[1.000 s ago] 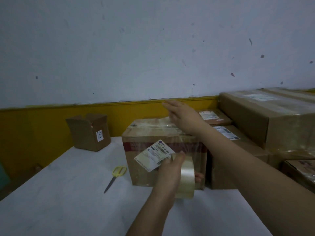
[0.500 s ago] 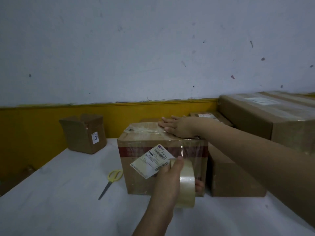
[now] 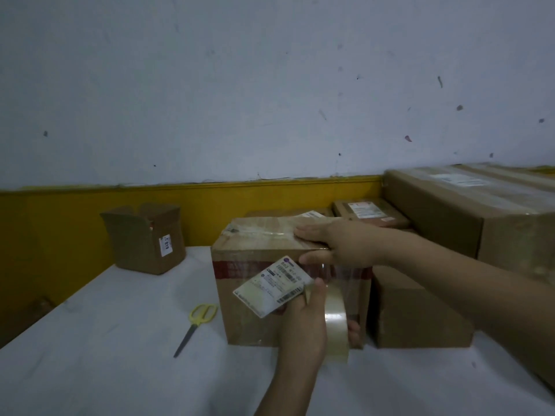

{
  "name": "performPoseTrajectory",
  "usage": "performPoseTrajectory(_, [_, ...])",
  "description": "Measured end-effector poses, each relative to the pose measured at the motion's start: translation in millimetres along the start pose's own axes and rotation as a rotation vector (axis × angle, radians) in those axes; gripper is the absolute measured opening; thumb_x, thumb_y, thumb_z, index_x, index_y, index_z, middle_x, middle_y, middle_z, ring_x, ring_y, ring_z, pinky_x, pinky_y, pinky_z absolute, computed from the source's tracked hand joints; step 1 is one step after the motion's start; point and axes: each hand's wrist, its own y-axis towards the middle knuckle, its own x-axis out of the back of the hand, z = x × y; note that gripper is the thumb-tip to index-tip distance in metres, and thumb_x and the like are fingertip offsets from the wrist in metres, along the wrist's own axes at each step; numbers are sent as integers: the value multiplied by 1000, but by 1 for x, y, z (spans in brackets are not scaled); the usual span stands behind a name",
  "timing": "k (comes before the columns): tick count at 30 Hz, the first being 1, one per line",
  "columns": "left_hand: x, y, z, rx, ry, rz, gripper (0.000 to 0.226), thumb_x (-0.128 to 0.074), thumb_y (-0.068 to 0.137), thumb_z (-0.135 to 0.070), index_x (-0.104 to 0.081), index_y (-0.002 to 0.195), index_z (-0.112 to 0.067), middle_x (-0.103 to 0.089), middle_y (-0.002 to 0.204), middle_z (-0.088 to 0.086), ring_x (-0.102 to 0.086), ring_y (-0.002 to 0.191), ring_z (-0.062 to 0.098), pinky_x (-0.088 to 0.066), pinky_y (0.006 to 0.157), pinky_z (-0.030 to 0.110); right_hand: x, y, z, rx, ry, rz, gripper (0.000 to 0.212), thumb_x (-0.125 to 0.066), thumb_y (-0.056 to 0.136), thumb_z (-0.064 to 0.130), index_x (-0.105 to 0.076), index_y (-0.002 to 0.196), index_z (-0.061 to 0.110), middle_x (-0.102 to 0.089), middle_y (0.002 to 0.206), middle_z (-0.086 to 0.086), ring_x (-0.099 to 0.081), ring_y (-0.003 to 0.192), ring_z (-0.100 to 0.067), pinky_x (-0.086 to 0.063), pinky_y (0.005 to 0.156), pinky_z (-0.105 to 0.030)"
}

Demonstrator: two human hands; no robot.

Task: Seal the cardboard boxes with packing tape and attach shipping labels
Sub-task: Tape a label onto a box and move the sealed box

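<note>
A brown cardboard box (image 3: 249, 310) with a red band stands mid-table, clear tape across its top. My left hand (image 3: 303, 325) grips a roll of clear packing tape (image 3: 336, 322) against the box's front face. Its thumb pins a white shipping label (image 3: 270, 285) to the roll. A strip of tape runs from the roll up the front to the top edge. My right hand (image 3: 339, 241) lies flat on the box's top, fingers straight, thumb over the front edge on the tape.
Yellow-handled scissors (image 3: 195, 325) lie on the white table (image 3: 120, 370) left of the box. A small open box (image 3: 144, 238) sits at the back left. Another box (image 3: 414, 313) touches the right side, with a large taped box (image 3: 465, 211) and labelled boxes (image 3: 369, 211) behind.
My right hand came down from above the box onto its top, then slid to the front edge, thumb onto the tape. My left hand kept hold of the roll and label.
</note>
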Motion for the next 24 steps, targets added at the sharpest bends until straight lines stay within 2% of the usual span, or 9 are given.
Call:
performPoseTrajectory(4, [19, -4, 16, -187, 213, -116, 31, -52, 99, -49, -68, 95, -22, -72, 80, 0, -68, 71, 0, -54, 65, 17, -17, 4, -3, 46, -75, -145, 68, -33, 91, 73, -41, 147, 36, -46, 150, 12, -46, 134, -14, -42, 108, -41])
performPoseTrajectory(7, [24, -1, 27, 53, 161, -15, 43, -51, 101, -48, -67, 91, -10, -72, 68, 12, -69, 56, 23, -55, 54, 31, -12, 5, 1, 81, -94, -171, 61, -34, 95, 66, -48, 144, 31, -61, 135, 4, -58, 117, -19, -49, 96, -40])
performPoseTrajectory(9, [24, 6, 36, 163, 137, -3, 54, -50, 98, -54, -66, 88, -3, -69, 65, 15, -66, 52, 25, -54, 50, 30, -11, 5, 5, 90, -148, -180, 58, -36, 97, 60, -53, 140, 26, -67, 124, 1, -63, 108, -20, -51, 88, -38])
performPoseTrajectory(11, [33, 11, 41, 101, 301, -38, 65, -48, 94, -65, -69, 98, -4, -70, 73, 12, -67, 60, 17, -57, 60, 26, -11, 6, 6, 92, -157, -203, 54, -36, 97, 60, -60, 132, 27, -71, 115, 3, -65, 100, -18, -53, 84, -40])
performPoseTrajectory(13, [56, 12, 44, -48, 420, -242, 67, -54, 88, -70, -66, 118, -12, -70, 98, 2, -65, 80, 4, -54, 75, 15, -11, 6, 5, 97, -123, -220, 48, -36, 97, 61, -66, 120, 32, -73, 101, 7, -66, 87, -13, -55, 78, -40])
performPoseTrajectory(16, [96, 10, 45, -41, 515, -657, 93, -67, 81, -64, -38, 147, -4, -44, 144, 19, -44, 131, 31, -42, 106, 43, 0, 5, 2, 78, -98, -213, 45, -38, 98, 57, -70, 103, 26, -70, 82, 6, -59, 70, -10, -52, 68, -35])
performPoseTrajectory(18, [107, 14, 45, 15, 521, -569, 93, -61, 79, -68, -34, 145, -8, -46, 143, 18, -48, 127, 32, -43, 102, 43, 14, 6, 0, 71, -25, -209, 49, -42, 98, 55, -67, 82, 16, -61, 65, 2, -53, 57, -13, -43, 58, -33])
performPoseTrajectory(20, [110, 18, 39, -5, 498, -503, 78, -54, 75, -75, -45, 122, -13, -62, 119, 11, -60, 101, 25, -51, 85, 38, 24, 14, -9, 50, 86, -190, 56, -45, 98, 53, -59, 68, 8, -50, 55, -2, -43, 49, -15, -36, 54, -33])
performPoseTrajectory(24, [122, 32, 12, -5, 743, -560, 75, -49, 82, -80, -53, 111, -11, -65, 109, 11, -63, 97, 29, -48, 75, 35, 14, 37, -27, -62, 168, -164, 54, -46, 98, 54, -65, 74, 10, -54, 60, -1, -46, 55, -16, -36, 57, -32])
